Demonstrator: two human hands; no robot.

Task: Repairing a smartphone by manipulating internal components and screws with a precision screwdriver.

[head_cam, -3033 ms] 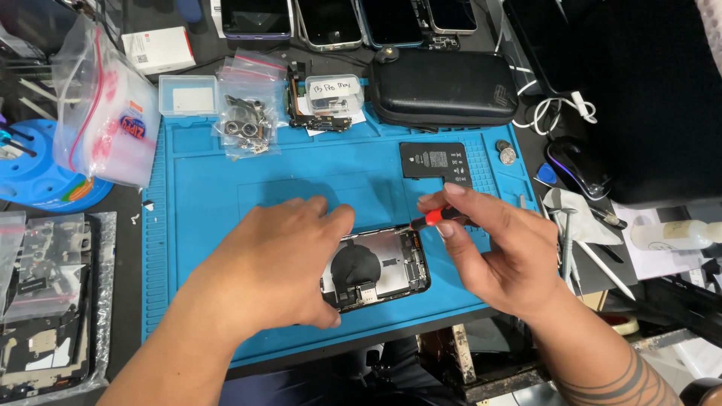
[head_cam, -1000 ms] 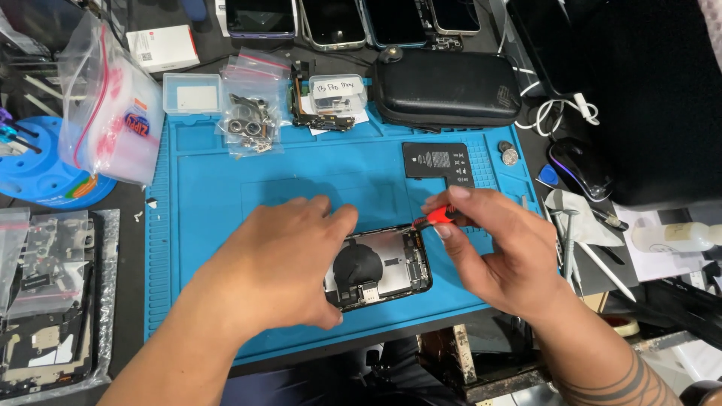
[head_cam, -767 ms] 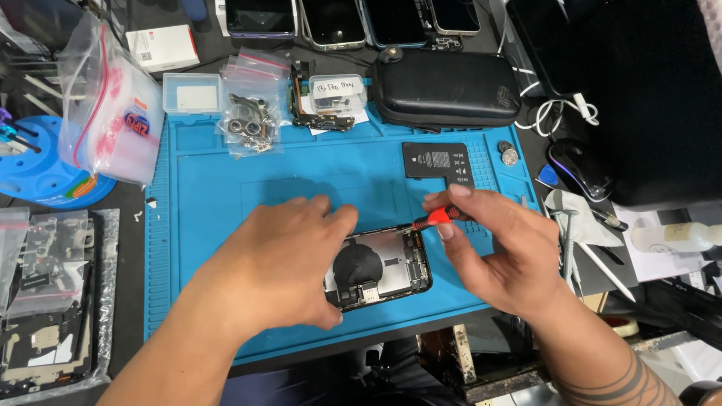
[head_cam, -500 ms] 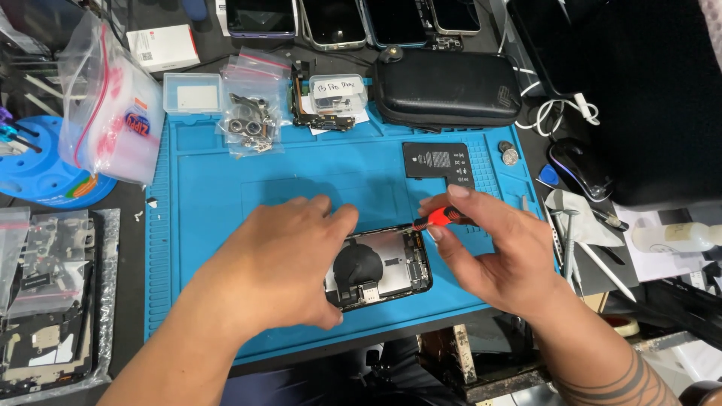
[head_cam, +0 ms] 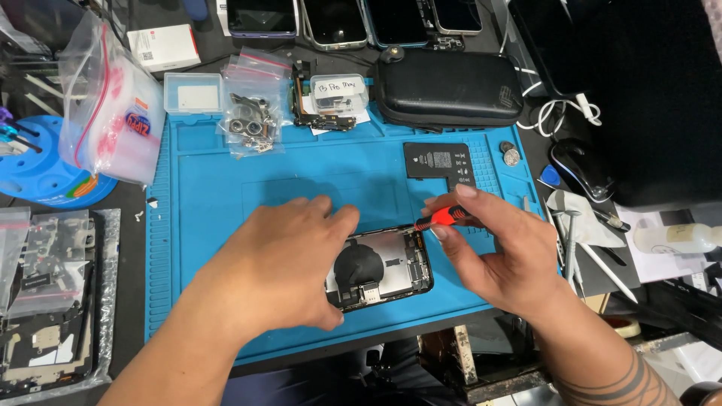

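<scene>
Red-handled screwdriver pinched in right hand, tip at opened phone (back off); left hand clamped on phone, blue mat beneath.

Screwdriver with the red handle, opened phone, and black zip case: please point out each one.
screwdriver [head_cam: 442, 218], head view, on its red handle.
opened phone [head_cam: 391, 265], head view, on its exposed inside.
black zip case [head_cam: 447, 88], head view, on its lid.
</scene>
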